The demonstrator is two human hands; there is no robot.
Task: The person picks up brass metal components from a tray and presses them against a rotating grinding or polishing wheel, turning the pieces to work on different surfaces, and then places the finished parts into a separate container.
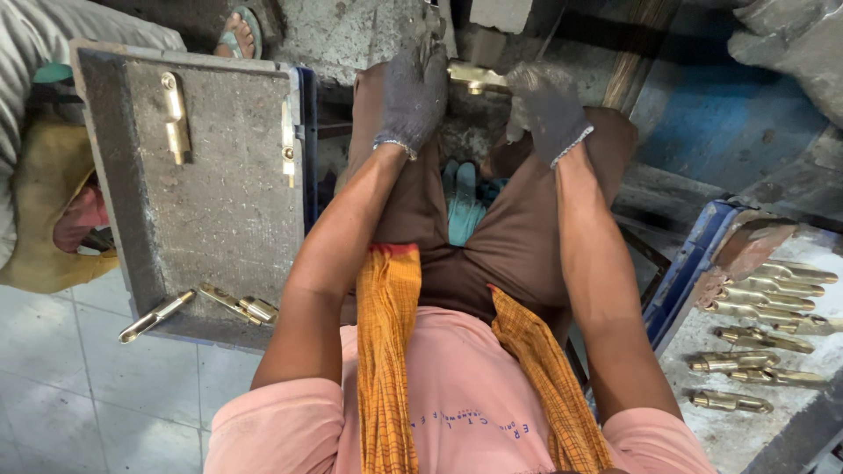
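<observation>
Both my hands wear dark grey work gloves and reach forward over my knees. My left hand [413, 92] and my right hand [549, 110] grip the two ends of one brass fitting [476, 79], held against a grimy grey machine surface [369, 35]. The middle of the brass piece shows between the gloves. I sit in brown trousers, with an orange checked cloth over a pink shirt.
A grey flat tray [211, 202] on my left carries several brass parts [176, 118]. At the right, a blue-edged tray [694, 263] holds several brass fittings [755, 333] in rows. Another person sits far left, a sandalled foot [237, 35] at the top.
</observation>
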